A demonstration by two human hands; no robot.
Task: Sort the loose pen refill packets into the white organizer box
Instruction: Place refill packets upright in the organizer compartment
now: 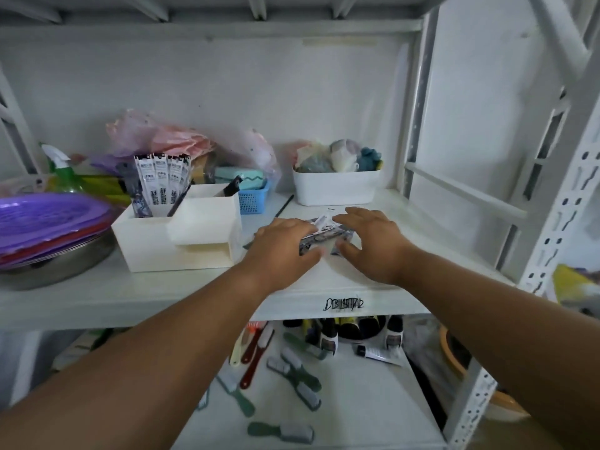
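A small pile of loose pen refill packets (319, 233) lies on the white shelf (324, 280), right of the white organizer box (181, 251). My left hand (281, 245) lies over the pile's left end, with the fingers on top and the thumb against the near edge, gripping it. My right hand (370, 241) rests flat with spread fingers on the pile's right end, its thumb touching the packets. Most of the pile is hidden under both hands. Several refill packets (162, 180) stand upright in the organizer's back left compartment.
A white basket (336, 188) of soft items stands behind the hands, and a blue basket (253, 199) sits behind the organizer. Stacked purple plates (48, 219) on a metal bowl and a spray bottle (61, 170) fill the left. Brushes and bottles lie on the lower shelf (341, 401).
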